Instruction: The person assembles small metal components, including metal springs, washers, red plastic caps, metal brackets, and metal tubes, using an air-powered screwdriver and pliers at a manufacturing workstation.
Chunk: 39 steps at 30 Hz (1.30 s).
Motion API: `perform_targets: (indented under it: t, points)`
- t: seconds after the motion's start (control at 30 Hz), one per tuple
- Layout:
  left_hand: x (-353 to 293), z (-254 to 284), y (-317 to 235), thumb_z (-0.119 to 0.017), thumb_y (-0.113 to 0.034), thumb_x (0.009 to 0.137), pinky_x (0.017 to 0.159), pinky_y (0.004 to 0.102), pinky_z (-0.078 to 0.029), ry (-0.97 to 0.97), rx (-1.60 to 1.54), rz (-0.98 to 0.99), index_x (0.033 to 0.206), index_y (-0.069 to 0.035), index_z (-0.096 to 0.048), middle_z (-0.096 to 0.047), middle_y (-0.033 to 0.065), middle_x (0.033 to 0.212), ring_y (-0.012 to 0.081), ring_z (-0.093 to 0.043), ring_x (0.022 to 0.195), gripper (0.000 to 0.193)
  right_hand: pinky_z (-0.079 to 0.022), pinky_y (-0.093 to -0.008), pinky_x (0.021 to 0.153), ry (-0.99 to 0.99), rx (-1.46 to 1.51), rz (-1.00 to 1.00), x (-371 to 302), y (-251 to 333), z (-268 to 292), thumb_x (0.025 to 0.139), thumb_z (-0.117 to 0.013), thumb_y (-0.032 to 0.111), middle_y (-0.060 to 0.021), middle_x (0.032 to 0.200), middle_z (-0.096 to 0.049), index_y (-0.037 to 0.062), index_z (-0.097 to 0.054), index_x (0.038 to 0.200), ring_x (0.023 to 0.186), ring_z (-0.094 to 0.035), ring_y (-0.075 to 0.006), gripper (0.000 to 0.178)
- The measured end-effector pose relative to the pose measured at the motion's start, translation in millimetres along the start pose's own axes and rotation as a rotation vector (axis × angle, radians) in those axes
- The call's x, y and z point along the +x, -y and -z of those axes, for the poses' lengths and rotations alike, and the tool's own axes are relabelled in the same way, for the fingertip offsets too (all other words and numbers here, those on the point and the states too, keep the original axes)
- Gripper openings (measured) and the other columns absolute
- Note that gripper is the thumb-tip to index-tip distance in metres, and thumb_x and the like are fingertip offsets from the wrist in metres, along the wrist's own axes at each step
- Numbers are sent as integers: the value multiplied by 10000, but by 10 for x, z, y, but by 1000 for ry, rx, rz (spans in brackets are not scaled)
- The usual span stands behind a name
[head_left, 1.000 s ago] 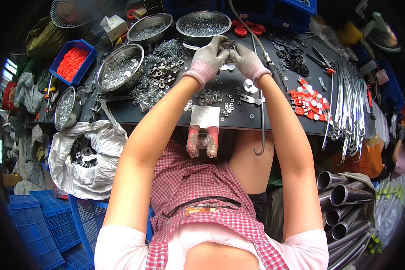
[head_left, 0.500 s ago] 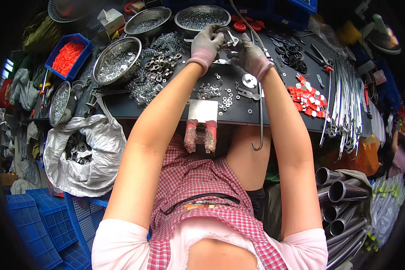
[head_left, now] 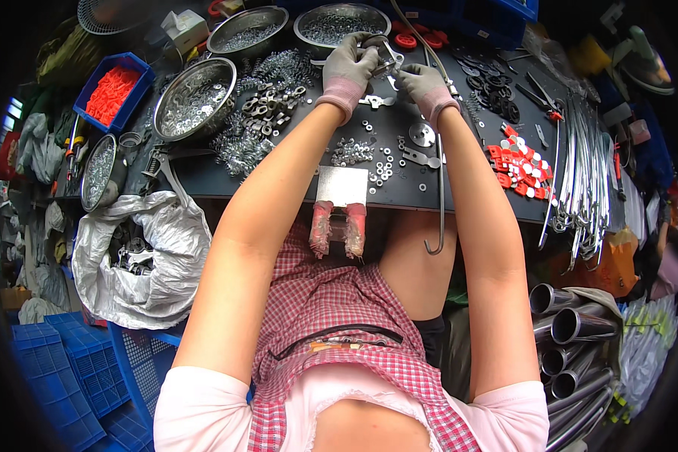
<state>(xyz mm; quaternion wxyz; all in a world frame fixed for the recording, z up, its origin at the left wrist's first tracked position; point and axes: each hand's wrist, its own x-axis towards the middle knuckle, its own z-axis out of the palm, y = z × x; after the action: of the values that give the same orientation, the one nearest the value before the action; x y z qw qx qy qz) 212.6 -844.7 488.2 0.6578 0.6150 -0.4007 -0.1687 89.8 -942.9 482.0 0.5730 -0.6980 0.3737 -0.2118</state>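
Observation:
Both my hands wear grey gloves with pink cuffs and meet over the far middle of the bench. My left hand (head_left: 349, 73) is closed around a shiny metal clamp-like part (head_left: 388, 54) with a dark curved band. Close at its right, my right hand (head_left: 425, 84) has its fingers pinched together against the lower end of that part; what lies between the fingertips is too small to name. Below the hands lie a flat silver lever (head_left: 377, 101), a round metal disc (head_left: 422, 135) and another flat lever (head_left: 422, 157). Small nuts and washers (head_left: 352, 152) are scattered nearer to me.
Metal bowls of small hardware (head_left: 196, 99), springs (head_left: 282, 69) and a blue bin (head_left: 132, 98) of red pieces stand left. Red-and-white parts (head_left: 520, 167), black rings (head_left: 497, 92) and long hooked rods (head_left: 580, 173) lie right. A metal block with red-wrapped handles (head_left: 342, 186) juts over the front edge.
My right hand has turned and its fingers have curled in toward the metal part. My left hand keeps its hold, and the part has tilted slightly. The view has shifted a little.

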Motion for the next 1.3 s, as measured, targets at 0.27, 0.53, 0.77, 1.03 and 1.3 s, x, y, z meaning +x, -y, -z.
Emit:
perform_targets:
  t: [0.27, 0.53, 0.77, 1.03, 1.3]
  points:
    - [-280, 451, -672, -689, -234, 825, 430, 185, -436, 162, -8, 24, 1216, -59, -509, -640, 38, 852, 63, -557, 515, 465, -468, -393, 892, -244, -956, 272, -130, 34, 0, 825, -609, 257, -168, 1012, -652, 74, -651, 1058, 999, -609, -306, 299]
    - [-1199, 1698, -1416, -725, -33, 727, 710, 224, -502, 79, 82, -12, 1321, -68, -404, -586, 70, 1015, 110, -582, 859, 676, -506, -291, 728, 302, -416, 622, -651, 468, -624, 835, -591, 162, -137, 893, -672, 36, -649, 1001, 765, -656, -204, 216]
    - [-1648, 2055, -1047, -729, 11, 691, 837, 246, -484, -182, 275, -2, 1324, -20, -363, -629, 82, 962, 119, -604, 921, 732, -500, -376, 775, 317, -845, 1035, -438, 367, -1373, 742, -693, 103, -89, 984, -591, 134, -661, 985, 862, -613, -297, 247]
    - [-1750, 2092, -753, -725, -53, 701, 831, 258, -502, -94, 440, -67, 1340, -80, -344, -649, 67, 960, 132, -623, 887, 744, -512, -283, 727, 444, -74, 472, -511, 307, -1377, 834, -655, 99, -45, 965, -643, 48, -630, 1014, 842, -636, -161, 189]
    - [-1687, 1743, -749, -721, -23, 674, 727, 287, -558, -33, 779, -181, 1359, -140, -363, -672, 83, 946, 185, -681, 823, 782, -518, -252, 752, 651, 691, 272, -1115, 581, -1036, 884, -628, 134, -103, 1033, -644, -16, -553, 1165, 871, -644, -153, 327]
